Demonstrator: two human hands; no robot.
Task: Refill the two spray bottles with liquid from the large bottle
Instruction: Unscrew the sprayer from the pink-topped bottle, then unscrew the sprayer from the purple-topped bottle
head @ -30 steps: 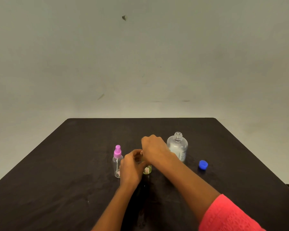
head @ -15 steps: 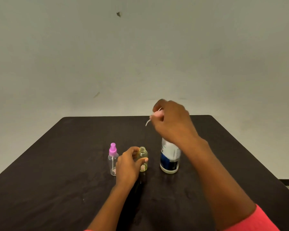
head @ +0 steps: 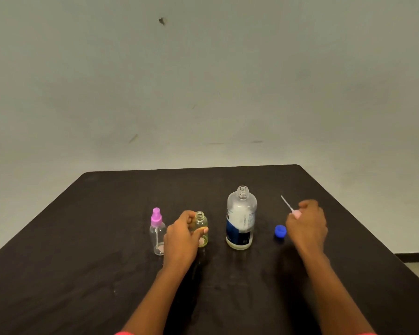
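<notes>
— What is the left hand [head: 183, 235] doing?

— It reaches in from below with the forearm stretched over the dark table [head: 82, 262]. Its fingers and thumb curl round the small yellowish spray bottle [head: 200, 220], which stands upright on the table with its threaded neck uncovered.

— And the right hand [head: 306, 223]?

— It is out to the right, back of the hand towards the camera, fingers bunched. They pinch a pink spray head [head: 296, 215], and its thin white dip tube sticks up and to the left, clear of everything.

— Is that hand resting on the table?

— I cannot tell.

— Where is the large bottle [head: 241, 218]?

— It stands upright between the two hands, touched by neither, with an open neck, a dark label low on its side and clear liquid inside.

— Its cap?

— A blue cap [head: 280, 231] lies on the table just left of the right hand, apart from the large bottle.

— The second spray bottle?

— The clear spray bottle [head: 157, 232] with the pink top on stands just left of the left hand, partly behind it.
</notes>
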